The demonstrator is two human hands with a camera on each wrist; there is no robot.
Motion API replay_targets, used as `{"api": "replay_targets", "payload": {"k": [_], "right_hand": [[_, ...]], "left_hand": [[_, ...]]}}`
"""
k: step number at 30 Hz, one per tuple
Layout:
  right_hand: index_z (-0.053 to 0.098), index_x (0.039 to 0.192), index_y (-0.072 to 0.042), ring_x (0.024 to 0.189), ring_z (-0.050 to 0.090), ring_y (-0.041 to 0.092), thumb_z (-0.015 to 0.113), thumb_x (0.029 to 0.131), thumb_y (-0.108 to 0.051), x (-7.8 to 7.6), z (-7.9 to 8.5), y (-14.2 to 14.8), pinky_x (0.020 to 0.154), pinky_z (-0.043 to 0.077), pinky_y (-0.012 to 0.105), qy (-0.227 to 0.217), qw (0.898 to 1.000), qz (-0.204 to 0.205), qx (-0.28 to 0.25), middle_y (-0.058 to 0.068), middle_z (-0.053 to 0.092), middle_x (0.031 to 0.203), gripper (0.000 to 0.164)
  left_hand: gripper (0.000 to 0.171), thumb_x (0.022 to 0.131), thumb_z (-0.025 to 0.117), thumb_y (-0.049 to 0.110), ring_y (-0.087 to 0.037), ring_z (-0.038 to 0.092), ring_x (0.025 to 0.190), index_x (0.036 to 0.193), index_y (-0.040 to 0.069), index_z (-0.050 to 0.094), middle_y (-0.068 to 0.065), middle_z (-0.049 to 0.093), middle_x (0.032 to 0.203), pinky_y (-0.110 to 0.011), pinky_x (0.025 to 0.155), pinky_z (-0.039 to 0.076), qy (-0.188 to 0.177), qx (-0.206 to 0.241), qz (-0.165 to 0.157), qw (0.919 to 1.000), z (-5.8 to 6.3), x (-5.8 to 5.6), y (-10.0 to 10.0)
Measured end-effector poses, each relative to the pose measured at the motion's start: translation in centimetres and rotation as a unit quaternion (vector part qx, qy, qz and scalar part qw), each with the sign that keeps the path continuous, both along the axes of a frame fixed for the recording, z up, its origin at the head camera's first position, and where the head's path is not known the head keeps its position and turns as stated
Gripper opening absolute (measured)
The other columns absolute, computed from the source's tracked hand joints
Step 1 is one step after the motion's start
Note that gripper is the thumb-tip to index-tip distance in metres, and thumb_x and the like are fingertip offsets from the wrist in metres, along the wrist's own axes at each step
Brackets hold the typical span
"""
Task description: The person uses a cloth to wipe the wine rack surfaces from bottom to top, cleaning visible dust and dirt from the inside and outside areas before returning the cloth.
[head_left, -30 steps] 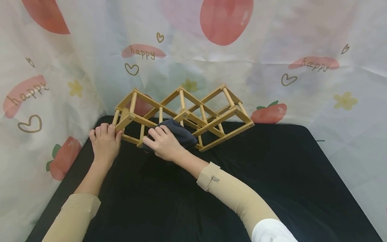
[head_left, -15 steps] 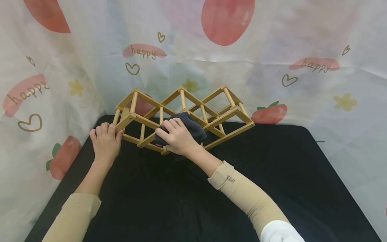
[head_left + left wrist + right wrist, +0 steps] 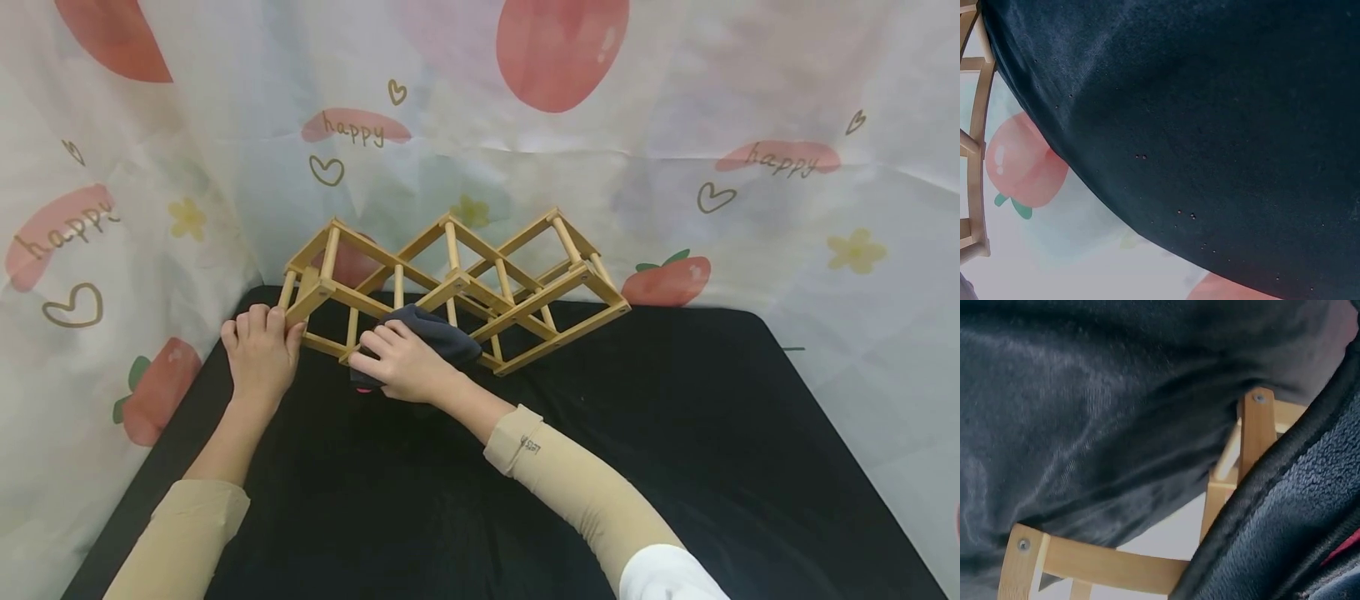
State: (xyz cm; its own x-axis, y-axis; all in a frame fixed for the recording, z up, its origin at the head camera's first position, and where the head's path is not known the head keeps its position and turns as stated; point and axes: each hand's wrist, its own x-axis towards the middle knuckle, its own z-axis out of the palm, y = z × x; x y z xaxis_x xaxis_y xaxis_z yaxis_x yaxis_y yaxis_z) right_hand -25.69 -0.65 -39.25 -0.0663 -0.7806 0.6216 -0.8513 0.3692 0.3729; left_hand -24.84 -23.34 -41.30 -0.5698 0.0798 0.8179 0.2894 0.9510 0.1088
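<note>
A folding wooden lattice rack [image 3: 517, 312], made of light slats and round dowels, stands at the back of the black-covered table. My left hand [image 3: 262, 354] grips its left end, the fingers over the corner and the thumb on the near side. With my right hand [image 3: 402, 364] I hold a bunched dark navy cloth [image 3: 446, 337] against the front slats, left of the middle. The cloth hides part of the rack and shows a small red patch. In the right wrist view the fuzzy cloth [image 3: 1310, 487] covers part of the slats [image 3: 1116, 567]; no fingers show there.
The black tablecloth [image 3: 637, 467] spreads in front of the rack and to its right. A white curtain [image 3: 660, 75] printed with fruit and hearts hangs close behind the rack and along the left side. Small specks [image 3: 1192, 216] dot the black cloth in the left wrist view.
My right hand slid the navy cloth rightward and up along the front slats, then back left and down to about where it began. The left hand and the rack stayed in place.
</note>
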Motion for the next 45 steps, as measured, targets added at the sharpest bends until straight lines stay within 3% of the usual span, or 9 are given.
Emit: {"api": "replay_targets", "payload": {"k": [8,14,18,26,32,37,45], "right_hand": [[0.056,0.094,-0.010,0.078,0.049,0.021,0.075,0.071,-0.018,-0.3,2.8,2.9,0.081,0.041,0.036,-0.003,0.998,-0.006,-0.066,0.006,0.050,0.089,0.031],[0.057,0.093,-0.007,0.078,0.047,0.023,0.072,0.068,-0.010,-0.4,4.1,4.2,0.078,0.040,0.037,-0.011,0.994,-0.003,-0.104,0.008,0.051,0.084,0.029],[0.057,0.092,-0.008,0.077,0.048,0.022,0.072,0.071,-0.013,-0.4,3.7,3.7,0.079,0.040,0.036,-0.011,0.996,-0.001,-0.093,0.007,0.050,0.085,0.026],[0.058,0.094,-0.013,0.079,0.049,0.018,0.072,0.071,-0.018,0.0,1.0,0.7,0.080,0.039,0.032,-0.030,1.000,-0.002,-0.002,0.004,0.050,0.089,0.027],[0.059,0.100,-0.014,0.081,0.051,0.017,0.071,0.074,-0.020,0.3,-0.1,-0.7,0.084,0.039,0.031,-0.048,0.998,-0.008,0.034,0.003,0.052,0.092,0.030],[0.057,0.099,-0.014,0.083,0.051,0.019,0.073,0.072,-0.018,0.3,0.2,-0.1,0.084,0.038,0.032,-0.060,0.998,-0.006,0.034,0.003,0.051,0.093,0.031],[0.056,0.097,-0.010,0.082,0.049,0.020,0.078,0.067,-0.021,0.0,2.5,2.4,0.085,0.039,0.035,-0.040,0.999,-0.014,-0.032,0.006,0.050,0.091,0.038]], "left_hand": [[0.048,0.096,0.029,0.045,-0.038,0.035,0.076,0.088,-0.001,0.039,-0.020,0.038,0.086,-0.052,0.074,0.021,0.002,-0.001,-0.005,1.0000,0.0,-0.1,0.0],[0.048,0.096,0.028,0.045,-0.039,0.035,0.077,0.089,-0.001,0.039,-0.020,0.038,0.086,-0.053,0.075,0.020,0.001,-0.003,-0.005,1.0000,-0.1,-0.2,-0.1],[0.049,0.096,0.028,0.046,-0.039,0.035,0.077,0.089,-0.001,0.039,-0.020,0.038,0.086,-0.053,0.075,0.021,-0.004,-0.002,-0.003,1.0000,-0.1,-0.2,-0.2],[0.048,0.096,0.029,0.045,-0.039,0.035,0.076,0.089,-0.001,0.039,-0.020,0.038,0.085,-0.052,0.074,0.021,0.005,0.001,-0.005,1.0000,-0.2,-0.3,-0.2],[0.047,0.096,0.031,0.045,-0.039,0.035,0.075,0.088,-0.001,0.039,-0.020,0.038,0.084,-0.052,0.072,0.021,0.013,-0.004,-0.001,0.9999,-0.3,-0.3,-0.2],[0.048,0.096,0.029,0.046,-0.039,0.035,0.075,0.088,-0.001,0.039,-0.020,0.038,0.085,-0.052,0.073,0.021,0.007,-0.002,-0.001,1.0000,-0.3,-0.2,-0.1],[0.049,0.096,0.028,0.046,-0.039,0.035,0.077,0.088,-0.001,0.039,-0.020,0.038,0.086,-0.053,0.075,0.021,-0.006,0.001,-0.001,1.0000,-0.1,-0.1,-0.1]]}}
